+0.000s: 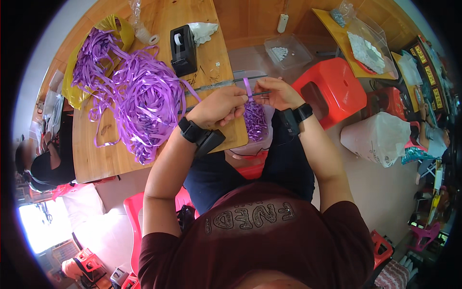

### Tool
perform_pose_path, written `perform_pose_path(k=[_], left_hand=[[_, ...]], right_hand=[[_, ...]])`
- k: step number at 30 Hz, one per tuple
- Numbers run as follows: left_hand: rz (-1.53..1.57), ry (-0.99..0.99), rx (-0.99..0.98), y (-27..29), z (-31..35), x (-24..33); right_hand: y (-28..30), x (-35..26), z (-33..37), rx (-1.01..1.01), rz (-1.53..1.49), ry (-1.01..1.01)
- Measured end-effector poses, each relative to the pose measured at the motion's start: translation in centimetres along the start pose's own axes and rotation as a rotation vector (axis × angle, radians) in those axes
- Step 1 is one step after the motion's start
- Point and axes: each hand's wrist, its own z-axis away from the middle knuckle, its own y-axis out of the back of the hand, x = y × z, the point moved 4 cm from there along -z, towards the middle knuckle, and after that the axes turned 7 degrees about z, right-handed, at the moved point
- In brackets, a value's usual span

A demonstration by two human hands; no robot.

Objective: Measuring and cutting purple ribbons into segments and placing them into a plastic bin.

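Two thin dark rods [259, 93] stick out past the table's right edge, in front of my lap. A purple ribbon [248, 85] runs over them between my hands. My left hand [220, 104] is closed, its thumb and forefinger pinched at the ribbon beside the near rod. Across from it, my right hand [280, 93] has its fingertips pressed together near the same rod; what lies in them is too small to make out. Below the hands, a clear plastic bin [263, 142] holds a heap of knotted purple ribbon pieces [254, 120].
A large tangle of purple ribbon [144, 96] covers the wooden table [207, 38] on the left, spilling from a yellow bag [72, 89]. Behind is a black tape dispenser [183, 53]. Red stool [332, 89] and white sack [373, 137] stand right; other people sit at both sides.
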Motion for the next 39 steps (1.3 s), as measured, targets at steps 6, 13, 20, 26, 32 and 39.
perform_pose_path(k=[6, 13, 20, 26, 32, 39], left_hand=[[0.006, -0.012, -0.025, -0.1, 0.0, 0.2], [0.058, -0.033, -0.026, -0.3, 0.1, 0.3], [0.043, -0.049, -0.028, -0.2, 0.0, 0.2], [0.036, -0.029, -0.016, 0.0, 0.0, -0.1], [-0.004, 0.0, -0.039, -0.3, -0.1, 0.1], [-0.026, -0.007, 0.007, -0.2, 0.3, 0.1]], right_hand=[[0.5, 1.7, -1.2, -0.029, -0.191, -0.027], [-2.7, 3.0, -2.4, -0.111, -0.345, -0.109], [-3.0, 3.0, -1.6, 0.04, -0.229, -0.06], [-4.6, 1.3, -0.9, -0.14, -0.489, 0.034], [-3.7, 0.2, -1.4, -0.252, -0.46, 0.074], [-2.0, 1.7, -2.0, -0.155, -0.201, -0.011]])
